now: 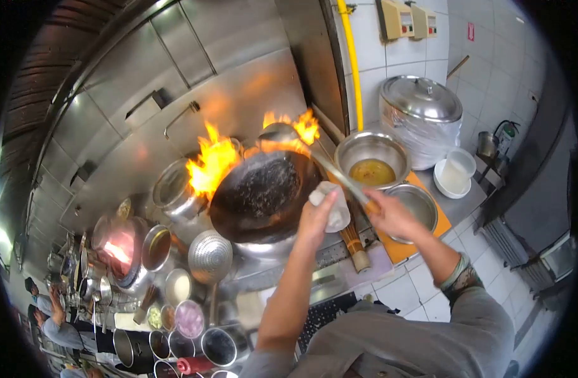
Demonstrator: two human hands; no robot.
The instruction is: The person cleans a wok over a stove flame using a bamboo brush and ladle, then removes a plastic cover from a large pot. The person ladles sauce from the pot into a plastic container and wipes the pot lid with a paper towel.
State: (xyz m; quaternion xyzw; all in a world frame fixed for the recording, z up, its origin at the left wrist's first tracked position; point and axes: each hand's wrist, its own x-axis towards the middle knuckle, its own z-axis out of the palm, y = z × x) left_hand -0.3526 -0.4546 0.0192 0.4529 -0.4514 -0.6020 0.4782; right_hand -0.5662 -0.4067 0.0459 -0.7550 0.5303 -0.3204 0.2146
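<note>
My left hand [318,216] is closed around a folded white cloth [338,217] at the right side of a dark wok [257,217]. Whether it also grips the wok's rim or handle through the cloth is hidden. The wok is tilted over the burner, with a wet, bubbly sheen inside. Large flames [212,160] rise at its far left and behind it. My right hand [393,215] grips the wooden end of a long metal ladle [339,176]. The ladle's bowl [279,132] is raised beyond the wok's far edge, beside the flames.
Right of the wok stand a steel bowl of yellowish liquid [372,171], a second metal bowl [421,211] on an orange board and a lidded pot [421,104]. A perforated strainer [210,257], a bamboo brush [354,246] and several ingredient containers [189,319] lie nearer. Other people work at far left.
</note>
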